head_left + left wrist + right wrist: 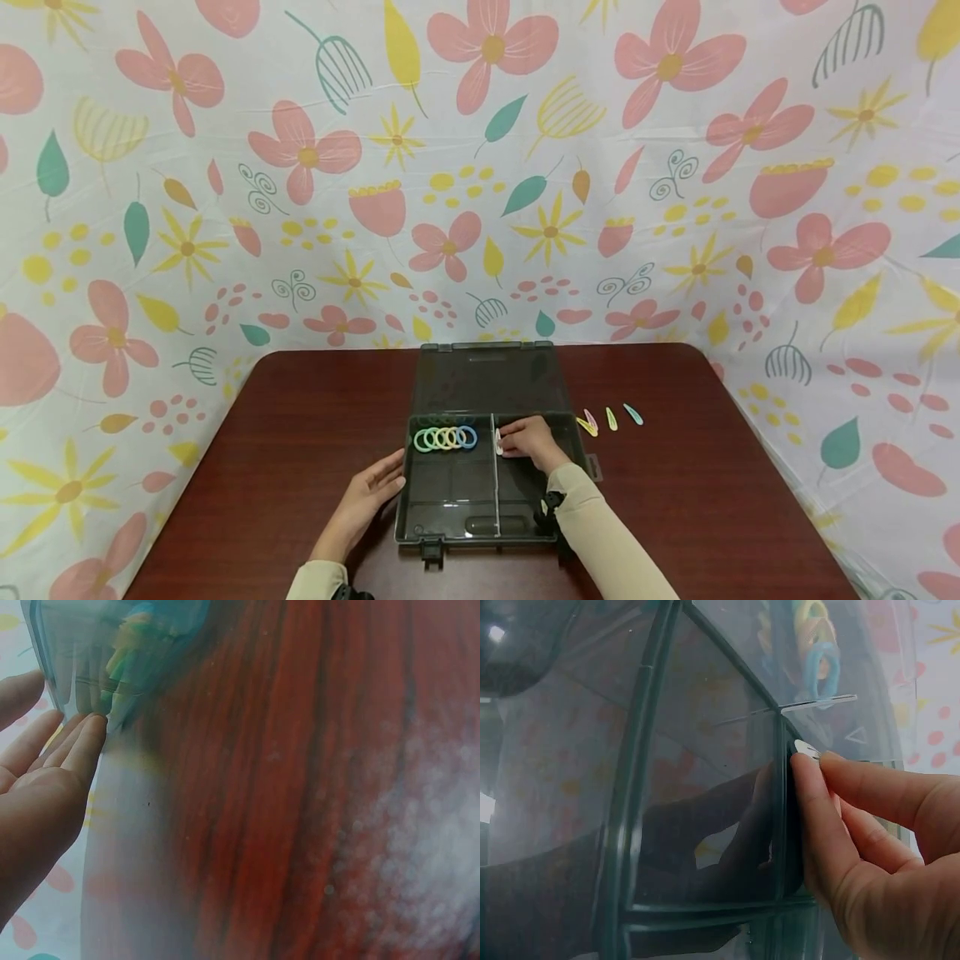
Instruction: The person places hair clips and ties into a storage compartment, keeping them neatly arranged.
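Note:
A dark see-through plastic case (pixel 446 483) lies open on the table, and a white divider (pixel 496 483) splits its base. My right hand (pixel 532 442) is inside the right-hand part, close by the divider. Between thumb and fingertips it pinches a small whitish snap hair clip (pixel 805 748). Along the case's left wall rests my left hand (pixel 363 500), its fingers extended; the left wrist view shows those fingertips at the clear wall. A row of pastel hair ties (pixel 446 438), overlapping one another, fills the back of the left-hand part.
Several snap hair clips lie on the table right of the case, among them a yellow one (pixel 587 427), a green one (pixel 612 418) and a blue one (pixel 633 414). The raised lid (pixel 487 379) reaches back toward the flowered cloth (pixel 450 208). A latch (pixel 432 552) juts out in front.

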`<state>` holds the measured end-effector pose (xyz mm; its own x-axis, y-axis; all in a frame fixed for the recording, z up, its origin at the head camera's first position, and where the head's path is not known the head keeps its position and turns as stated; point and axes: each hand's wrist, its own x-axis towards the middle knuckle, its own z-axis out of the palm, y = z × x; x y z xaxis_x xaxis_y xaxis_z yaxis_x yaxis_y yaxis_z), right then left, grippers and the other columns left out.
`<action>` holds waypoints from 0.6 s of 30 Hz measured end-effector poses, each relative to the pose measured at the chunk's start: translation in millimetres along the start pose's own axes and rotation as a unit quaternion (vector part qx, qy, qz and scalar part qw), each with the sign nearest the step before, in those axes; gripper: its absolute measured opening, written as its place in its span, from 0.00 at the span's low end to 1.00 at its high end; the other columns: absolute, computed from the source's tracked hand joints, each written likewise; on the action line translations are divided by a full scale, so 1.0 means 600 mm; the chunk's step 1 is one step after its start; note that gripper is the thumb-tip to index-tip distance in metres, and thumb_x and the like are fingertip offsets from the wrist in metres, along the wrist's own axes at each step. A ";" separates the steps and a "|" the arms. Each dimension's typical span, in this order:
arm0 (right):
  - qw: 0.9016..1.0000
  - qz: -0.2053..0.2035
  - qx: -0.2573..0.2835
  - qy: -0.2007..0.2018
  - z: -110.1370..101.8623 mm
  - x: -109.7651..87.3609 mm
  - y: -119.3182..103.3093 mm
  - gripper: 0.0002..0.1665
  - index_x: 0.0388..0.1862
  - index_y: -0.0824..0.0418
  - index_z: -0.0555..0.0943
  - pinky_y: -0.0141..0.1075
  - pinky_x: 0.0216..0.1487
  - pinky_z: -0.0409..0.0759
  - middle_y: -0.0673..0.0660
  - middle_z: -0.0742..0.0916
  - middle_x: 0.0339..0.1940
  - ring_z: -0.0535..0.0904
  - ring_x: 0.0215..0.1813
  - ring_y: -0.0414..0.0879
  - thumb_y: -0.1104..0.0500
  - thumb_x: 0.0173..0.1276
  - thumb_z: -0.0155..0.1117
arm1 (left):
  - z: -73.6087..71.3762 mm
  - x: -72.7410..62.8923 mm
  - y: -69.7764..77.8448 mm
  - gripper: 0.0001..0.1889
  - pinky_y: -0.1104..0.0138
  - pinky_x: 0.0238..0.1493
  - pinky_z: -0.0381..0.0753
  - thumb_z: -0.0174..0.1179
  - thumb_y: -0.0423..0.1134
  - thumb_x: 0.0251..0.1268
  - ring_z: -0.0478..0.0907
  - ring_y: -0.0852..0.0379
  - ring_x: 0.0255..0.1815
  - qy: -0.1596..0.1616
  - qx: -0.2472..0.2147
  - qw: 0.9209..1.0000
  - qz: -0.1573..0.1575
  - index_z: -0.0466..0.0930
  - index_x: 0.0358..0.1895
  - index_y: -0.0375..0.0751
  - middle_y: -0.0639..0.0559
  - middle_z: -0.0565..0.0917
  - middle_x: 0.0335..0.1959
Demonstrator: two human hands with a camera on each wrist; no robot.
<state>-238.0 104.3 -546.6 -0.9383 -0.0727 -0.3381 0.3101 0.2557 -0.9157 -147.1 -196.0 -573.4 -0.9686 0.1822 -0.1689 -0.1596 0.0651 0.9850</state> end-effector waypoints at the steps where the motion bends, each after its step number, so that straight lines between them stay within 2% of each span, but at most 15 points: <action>1: 1.000 0.001 0.000 0.002 0.000 0.000 0.000 0.13 0.46 0.76 0.82 0.40 0.37 0.84 0.67 0.86 0.37 0.86 0.35 0.53 0.75 0.61 0.63 | 0.000 0.000 0.000 0.29 0.52 0.65 0.67 0.57 0.35 0.70 0.60 0.40 0.71 0.001 -0.001 1.000 0.000 0.62 0.72 0.41 0.39 0.62 0.72; 18: 0.999 -0.028 -0.012 0.018 0.004 0.003 0.006 0.10 0.41 0.77 0.83 0.40 0.33 0.84 0.66 0.87 0.30 0.86 0.31 0.52 0.75 0.58 0.66 | -0.001 0.001 -0.003 0.30 0.52 0.65 0.67 0.58 0.36 0.69 0.60 0.40 0.71 0.001 -0.006 1.000 -0.001 0.62 0.72 0.40 0.39 0.63 0.71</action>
<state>-238.0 102.7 -550.9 -0.9590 -0.0536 -0.2783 0.2537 0.2755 -0.9272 -147.6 -196.3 -575.3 -0.9684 0.1811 -0.1713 -0.1642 0.0538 0.9850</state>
